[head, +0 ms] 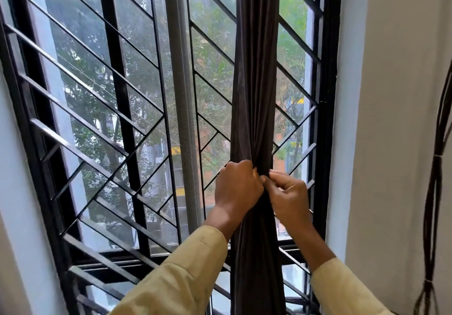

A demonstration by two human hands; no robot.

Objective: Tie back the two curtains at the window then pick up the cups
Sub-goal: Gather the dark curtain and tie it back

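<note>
A dark brown curtain (pixel 255 74) hangs gathered into a narrow bundle in front of the right half of the window. My left hand (pixel 236 186) is closed around the bundle at mid height. My right hand (pixel 287 196) pinches the fabric right beside it, fingertips touching the left hand's fingers. Both arms wear pale yellow sleeves. Any tie or band is hidden between the hands. No second curtain and no cups are in view.
The window has a black metal grille (pixel 117 99) with diagonal bars and a grey mesh strip (pixel 182 94) down the middle. A white wall (pixel 396 118) stands to the right, with a bundle of dark cables (pixel 434 192) hanging along it.
</note>
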